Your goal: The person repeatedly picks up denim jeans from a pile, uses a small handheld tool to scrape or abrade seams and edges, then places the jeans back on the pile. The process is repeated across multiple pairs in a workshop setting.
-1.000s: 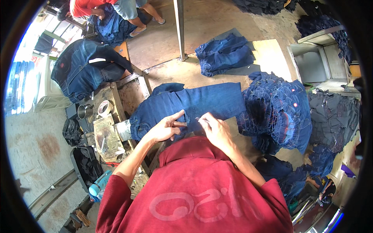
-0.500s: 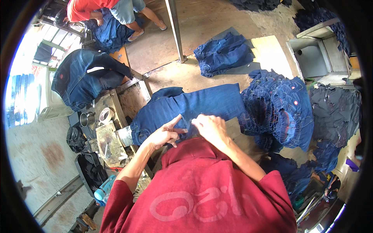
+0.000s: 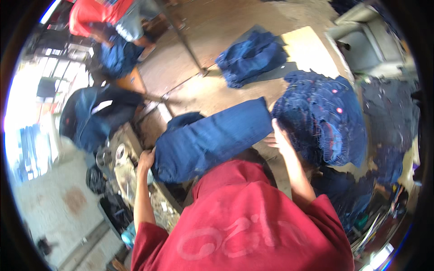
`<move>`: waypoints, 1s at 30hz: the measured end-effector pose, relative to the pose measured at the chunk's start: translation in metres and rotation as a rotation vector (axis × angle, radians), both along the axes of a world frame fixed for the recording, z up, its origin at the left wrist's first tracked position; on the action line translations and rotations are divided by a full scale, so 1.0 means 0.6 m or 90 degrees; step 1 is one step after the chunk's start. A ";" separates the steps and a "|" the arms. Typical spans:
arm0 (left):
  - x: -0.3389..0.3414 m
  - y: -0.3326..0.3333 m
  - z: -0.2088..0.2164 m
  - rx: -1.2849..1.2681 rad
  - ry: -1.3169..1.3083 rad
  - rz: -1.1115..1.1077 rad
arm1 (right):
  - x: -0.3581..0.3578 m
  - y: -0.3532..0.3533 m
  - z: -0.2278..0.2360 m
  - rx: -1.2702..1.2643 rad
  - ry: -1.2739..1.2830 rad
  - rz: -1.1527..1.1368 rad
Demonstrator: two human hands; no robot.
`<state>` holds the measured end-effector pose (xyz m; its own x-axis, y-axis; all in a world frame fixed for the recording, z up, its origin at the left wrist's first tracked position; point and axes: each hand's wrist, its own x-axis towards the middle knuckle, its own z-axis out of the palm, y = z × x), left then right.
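Where the blue jeans [image 3: 212, 140] lie: in front of the person, long and slanted, with the right end farther away than the left end.
Left hand [image 3: 145, 160]: at the left end of the jeans. Its fingers are bent and look like they pinch the edge, though blur hides the tips. Maybe it holds on there so that end does not slip.
Right hand [image 3: 282, 137]: at the right end of the jeans. Its fingers are spread out and not closed on anything. One finger is right by the edge, but I cannot tell if it touches. With a hand at each end, the cloth seems to be kept long and smooth.
Dark red shirt [image 3: 230, 217]: on the near side of the jeans, very close, so there is little room to move that way.
Big blue pile [image 3: 312, 104]: just right of the jeans. The right hand has only a small gap there. The pile may sit so near to be easy to reach.
Blue bundle [image 3: 253, 58]: beyond the jeans and well apart, on a dark grey sheet [image 3: 285, 70] that may keep it clean.
Brown floor [image 3: 214, 97]: between the jeans and the bundle. This looks like the widest gap for moving.
Work bench [image 3: 128, 180]: left of the jeans, with its edge near the left arm, so that side looks tight.
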<state>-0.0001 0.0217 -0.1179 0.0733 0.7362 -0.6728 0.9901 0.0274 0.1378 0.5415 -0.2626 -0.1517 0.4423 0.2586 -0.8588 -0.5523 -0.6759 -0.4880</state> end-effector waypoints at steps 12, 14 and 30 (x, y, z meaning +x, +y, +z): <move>0.187 -0.200 0.056 -0.330 -0.711 0.706 | 0.289 0.095 -0.187 -0.138 -0.566 -0.121; 0.246 -0.217 0.031 -0.316 -0.827 0.718 | 0.306 0.081 -0.182 -0.137 -0.383 0.008; 0.785 -0.104 0.028 -0.322 -0.875 0.472 | 0.067 -0.079 0.106 0.187 -0.634 0.092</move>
<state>0.4710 -0.0408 -0.1010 0.5360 0.6198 -0.5732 -0.1105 0.7246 0.6803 0.5815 -0.3097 -0.0884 0.8630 0.5049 -0.0178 0.2665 -0.4849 -0.8330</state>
